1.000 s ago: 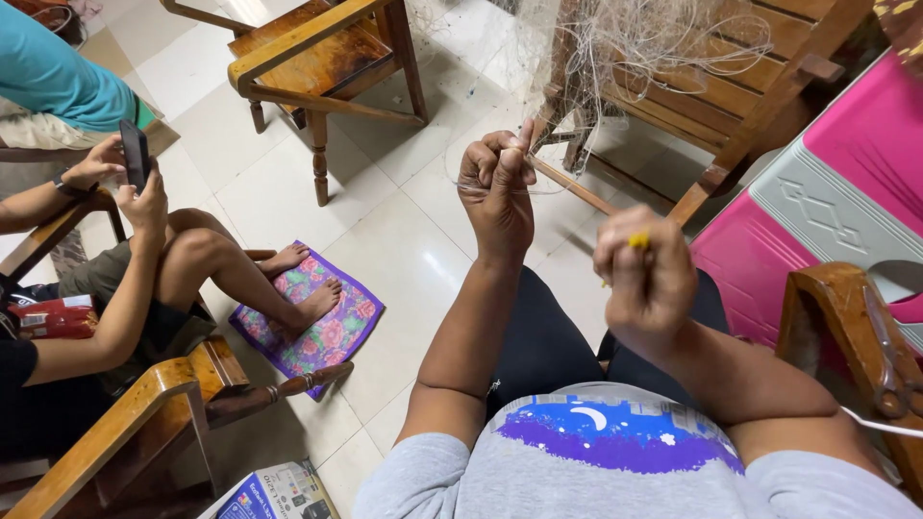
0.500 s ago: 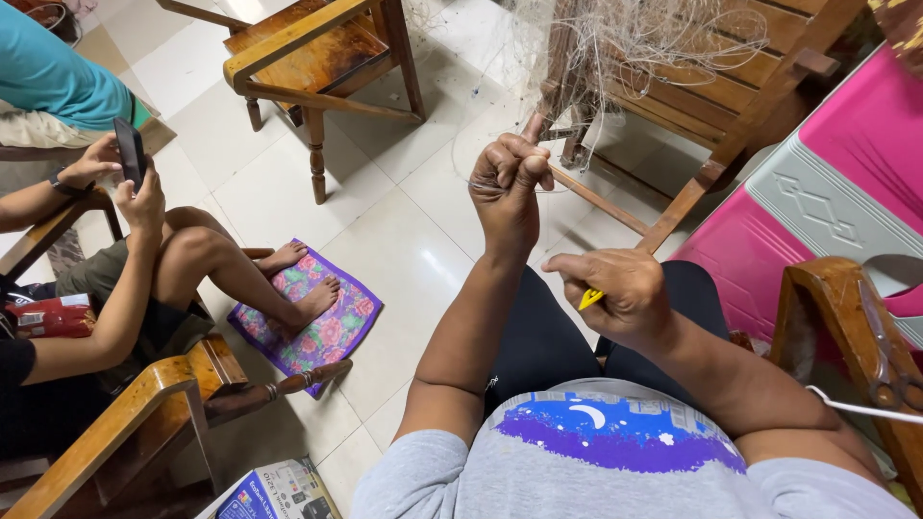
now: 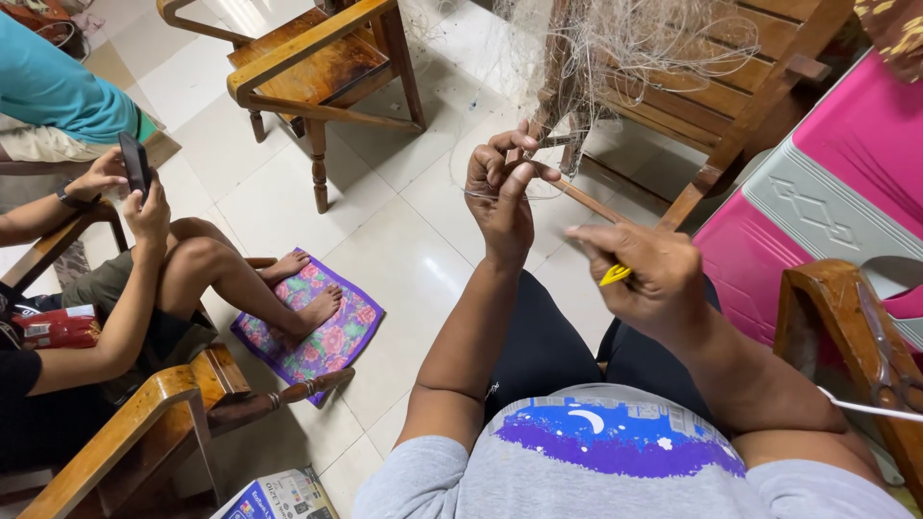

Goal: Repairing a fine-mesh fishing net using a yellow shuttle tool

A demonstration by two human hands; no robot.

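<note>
Pinching pale tangled fishing net (image 3: 615, 48) and a thin wooden stick (image 3: 591, 200), the raised left hand (image 3: 502, 187) sits closed; the right hand (image 3: 649, 274) is clenched on a small yellow netting needle (image 3: 614, 275) just beside it, above white floor tiles (image 3: 404, 231) and a wooden armchair (image 3: 317, 67)

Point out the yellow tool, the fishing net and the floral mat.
yellow tool (image 3: 614, 275), head view, on its tip below the right hand.
fishing net (image 3: 615, 43), head view, on the bunched mesh.
floral mat (image 3: 338, 336), head view, on its bare right part.
</note>
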